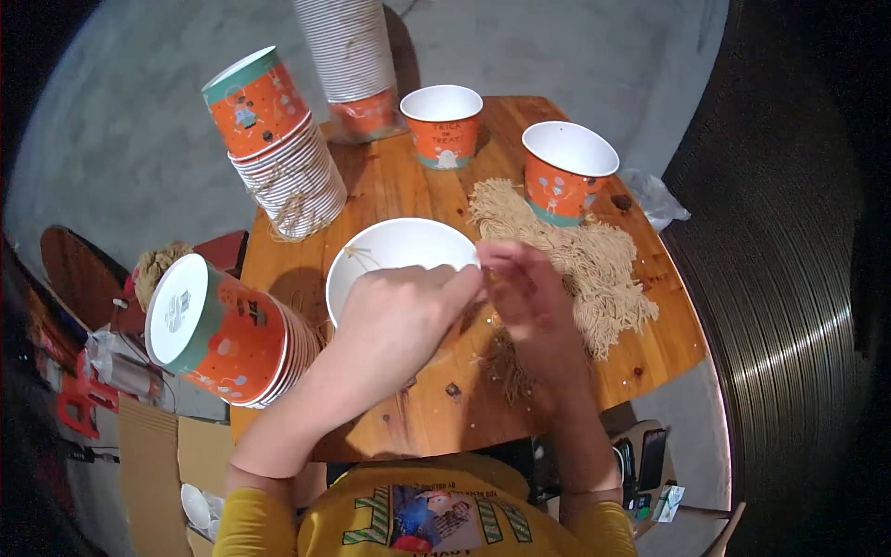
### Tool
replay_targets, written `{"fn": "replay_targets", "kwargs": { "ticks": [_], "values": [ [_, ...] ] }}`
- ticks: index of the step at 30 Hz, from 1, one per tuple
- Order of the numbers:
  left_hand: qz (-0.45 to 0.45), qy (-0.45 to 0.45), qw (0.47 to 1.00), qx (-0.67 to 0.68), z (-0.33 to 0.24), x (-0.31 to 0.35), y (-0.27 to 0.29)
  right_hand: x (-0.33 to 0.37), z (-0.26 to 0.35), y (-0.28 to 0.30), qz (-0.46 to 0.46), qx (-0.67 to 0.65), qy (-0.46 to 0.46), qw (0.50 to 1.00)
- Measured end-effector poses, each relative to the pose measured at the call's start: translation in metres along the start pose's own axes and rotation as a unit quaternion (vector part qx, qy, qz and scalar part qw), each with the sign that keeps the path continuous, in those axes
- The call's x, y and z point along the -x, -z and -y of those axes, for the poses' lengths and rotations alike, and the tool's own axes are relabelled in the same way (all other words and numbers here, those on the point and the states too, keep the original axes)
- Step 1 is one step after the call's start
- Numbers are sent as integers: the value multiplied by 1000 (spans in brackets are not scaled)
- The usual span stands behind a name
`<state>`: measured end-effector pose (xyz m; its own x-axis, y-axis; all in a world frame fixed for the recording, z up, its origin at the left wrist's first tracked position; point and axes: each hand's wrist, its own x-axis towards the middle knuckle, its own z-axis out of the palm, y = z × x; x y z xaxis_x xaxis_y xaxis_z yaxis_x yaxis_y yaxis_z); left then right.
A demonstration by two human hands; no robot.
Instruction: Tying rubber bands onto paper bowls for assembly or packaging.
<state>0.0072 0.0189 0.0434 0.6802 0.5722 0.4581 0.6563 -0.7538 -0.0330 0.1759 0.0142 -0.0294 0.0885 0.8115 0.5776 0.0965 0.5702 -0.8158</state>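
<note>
A white-lined paper bucket (399, 243) is on the wooden table in front of me, its mouth up. A few tan strands (356, 253) show near its left inner rim. My left hand (404, 306) lies across the bucket's near side, fingers closed together at its right rim; what they pinch is hidden. My right hand (527, 302) is beside the left fingertips, its fingers bent and blurred, so I cannot tell whether it holds anything. Just right of it lies a heap of tan yarn strands (594, 265), with looser strands (506, 369) under my right wrist.
Orange paper buckets stand upright at the far edge (443, 130) and on the yarn (568, 172). Inverted bucket stacks rise at the near left (237, 339), far left (288, 158) and back (348, 56). A cardboard box (153, 455) sits lower left; a ridged dark surface (780, 306) is at right.
</note>
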Motion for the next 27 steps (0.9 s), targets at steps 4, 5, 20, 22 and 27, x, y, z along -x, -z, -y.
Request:
{"fn": "replay_targets", "kwargs": {
  "ticks": [4, 5, 20, 22, 27],
  "values": [
    [1, -57, 996, -68, 2, -17, -1, -1, 3, 1, 57, -37, -43, 997],
    [14, -71, 994, -83, 3, -20, 0, -1, -7, 3, 45, -15, -43, 998],
    [140, 194, 928, 284, 7, 18, -8, 28, -3, 16, 2, 144, -89, 986],
    [188, 240, 894, 328, 8, 21, -9, 39, -2, 6, -6, 225, -48, 973],
    [183, 262, 881, 347, 6, 16, -15, 47, -12, 1, 14, 211, -23, 977]
  ]
}}
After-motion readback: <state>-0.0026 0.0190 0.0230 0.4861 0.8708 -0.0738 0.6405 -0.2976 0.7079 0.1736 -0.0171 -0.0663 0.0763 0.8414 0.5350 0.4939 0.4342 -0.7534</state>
